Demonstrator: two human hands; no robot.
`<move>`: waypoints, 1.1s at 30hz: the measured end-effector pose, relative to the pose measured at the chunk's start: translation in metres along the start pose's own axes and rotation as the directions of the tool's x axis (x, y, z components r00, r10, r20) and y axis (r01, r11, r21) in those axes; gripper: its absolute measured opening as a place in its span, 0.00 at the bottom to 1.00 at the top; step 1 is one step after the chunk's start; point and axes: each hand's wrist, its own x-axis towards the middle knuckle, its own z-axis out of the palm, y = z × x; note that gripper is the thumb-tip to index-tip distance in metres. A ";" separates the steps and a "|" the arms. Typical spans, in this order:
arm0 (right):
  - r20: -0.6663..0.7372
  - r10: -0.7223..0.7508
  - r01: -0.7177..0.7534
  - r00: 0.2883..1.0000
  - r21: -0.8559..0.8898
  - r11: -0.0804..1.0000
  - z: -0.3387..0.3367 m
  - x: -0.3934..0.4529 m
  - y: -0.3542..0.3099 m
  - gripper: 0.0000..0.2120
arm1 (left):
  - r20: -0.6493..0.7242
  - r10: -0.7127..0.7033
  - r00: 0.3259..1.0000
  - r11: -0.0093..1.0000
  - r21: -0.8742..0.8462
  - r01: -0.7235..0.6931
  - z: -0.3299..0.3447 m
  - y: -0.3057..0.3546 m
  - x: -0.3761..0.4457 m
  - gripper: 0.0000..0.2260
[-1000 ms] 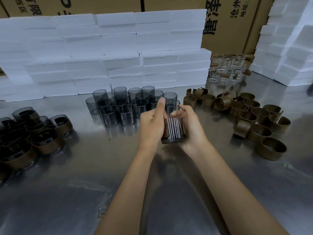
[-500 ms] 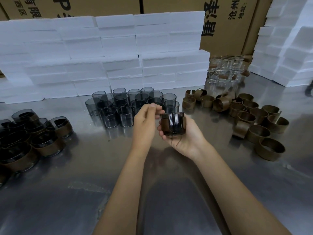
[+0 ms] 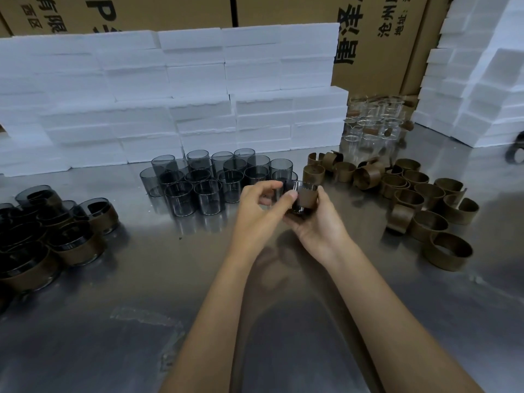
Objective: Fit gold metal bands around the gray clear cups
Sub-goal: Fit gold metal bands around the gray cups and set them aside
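Note:
Above the table's middle I hold one gray clear cup (image 3: 302,201) with a gold band (image 3: 307,198) wrapped round it. My right hand (image 3: 317,222) cradles it from below and behind, fingers curled round its far side. My left hand (image 3: 259,212) pinches the cup's near left side with thumb and curled fingers. A cluster of bare gray cups (image 3: 204,180) stands just beyond my hands. Loose gold bands (image 3: 416,199) lie scattered to the right. Cups with bands on them (image 3: 56,236) are grouped at the left.
The work surface is a shiny metal table (image 3: 141,307). White foam blocks (image 3: 170,95) are stacked along the back and at the right (image 3: 482,80). Clear glass cups (image 3: 374,123) stand at the back right. Cardboard boxes (image 3: 382,38) rise behind.
The cup has been turned upright from lying on its side, band now facing me. My left hand shifted from its thumb raised above the cup to pinching its left side.

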 end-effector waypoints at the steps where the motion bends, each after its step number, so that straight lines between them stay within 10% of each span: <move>1: 0.002 -0.011 0.011 1.000 -0.007 1.000 0.000 0.000 0.001 0.26 | 0.021 -0.006 1.000 0.999 0.034 0.006 0.002 -0.002 0.000 0.16; 6: -0.013 -0.083 0.080 0.996 -0.172 0.982 0.005 -0.002 0.002 0.19 | -0.085 -0.126 0.988 0.981 -0.159 0.111 -0.002 -0.006 0.003 0.20; 12: 0.034 -0.257 0.255 0.966 -0.295 0.921 0.005 -0.004 0.008 0.14 | 0.013 -0.275 0.961 0.723 -0.656 0.216 -0.017 -0.005 0.009 0.15; 24: 0.091 -0.195 0.214 0.976 -0.304 0.928 -0.003 0.001 0.008 0.16 | 0.106 -0.244 0.964 0.696 -0.673 0.250 -0.016 -0.007 0.007 0.18; 33: 0.084 -0.215 0.231 0.973 -0.307 0.923 -0.005 0.003 0.009 0.16 | 0.027 -0.230 0.973 0.857 -0.468 0.216 -0.012 -0.013 0.012 0.17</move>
